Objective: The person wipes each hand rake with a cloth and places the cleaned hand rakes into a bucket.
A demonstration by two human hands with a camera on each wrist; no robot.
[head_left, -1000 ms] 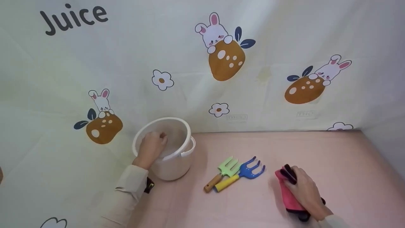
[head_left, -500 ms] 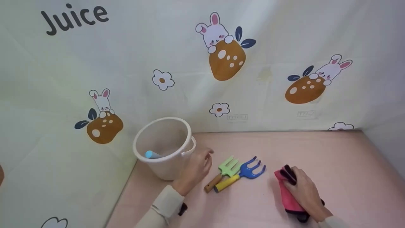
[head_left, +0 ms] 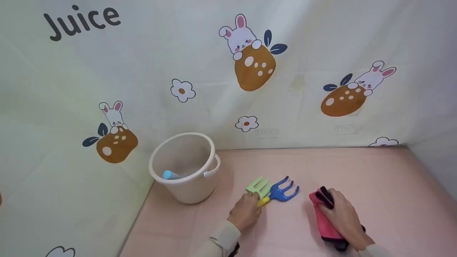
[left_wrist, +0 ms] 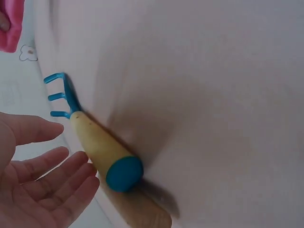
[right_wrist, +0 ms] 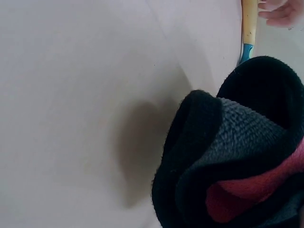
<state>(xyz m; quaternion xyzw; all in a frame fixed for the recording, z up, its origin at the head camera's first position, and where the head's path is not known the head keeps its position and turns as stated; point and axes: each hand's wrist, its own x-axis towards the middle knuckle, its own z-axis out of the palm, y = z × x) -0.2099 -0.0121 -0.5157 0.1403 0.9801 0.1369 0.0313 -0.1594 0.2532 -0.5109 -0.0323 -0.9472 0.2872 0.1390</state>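
Observation:
My left hand (head_left: 245, 211) is over the handles of two small garden forks. One is a green fork (head_left: 259, 187) whose wooden handle lies mostly behind the hand. The other, a blue fork (head_left: 284, 190), has a yellow handle (left_wrist: 102, 142) ending in a blue cap. In the left wrist view, the fingers are spread loosely beside that handle, with nothing gripped between them. On the right, my right hand (head_left: 344, 216) grips a folded pink cloth (head_left: 325, 223) with black edging. Grey fleecy fabric (right_wrist: 240, 128) shows inside its folds in the right wrist view.
A white bucket (head_left: 192, 191) with a side handle stands at the left, and a light-blue rod end (head_left: 167, 174) shows inside it. Pink covering (head_left: 285, 235) lies under everything. Printed sheets (head_left: 200, 46) hang behind and to the left.
My left hand has come out of the bucket and moved right and down to the fork handles. The blue rod end now shows in the bucket. My right hand keeps holding the cloth.

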